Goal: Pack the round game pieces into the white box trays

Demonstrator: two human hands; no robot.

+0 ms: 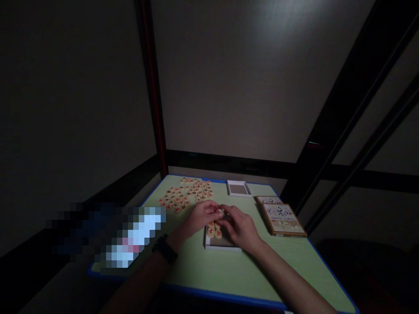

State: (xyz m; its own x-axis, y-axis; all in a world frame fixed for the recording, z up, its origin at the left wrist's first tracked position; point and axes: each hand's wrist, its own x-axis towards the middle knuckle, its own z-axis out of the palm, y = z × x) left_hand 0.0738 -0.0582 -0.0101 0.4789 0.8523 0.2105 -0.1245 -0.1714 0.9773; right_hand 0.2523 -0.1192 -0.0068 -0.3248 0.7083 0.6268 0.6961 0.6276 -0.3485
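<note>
My left hand (204, 214) and my right hand (240, 225) meet above a shallow white box (222, 247). Between their fingertips is a pale round xiangqi piece (221, 211), partly covered by the fingers. Both hands are closed around it. Inside the box, along its left side, lie several wooden xiangqi pieces (211, 232) with red characters. The box's far part is hidden beneath my hands. Beyond my left hand, many loose xiangqi pieces (176, 198) with red and black characters are spread over the table's far left.
The green table (196, 270) has a blue edge. Another shallow white box (238, 189) sits at the back. Two printed boxes (283, 220) overlap at the right. A blurred-out bright object (137, 240) lies at the left. Walls stand behind the table.
</note>
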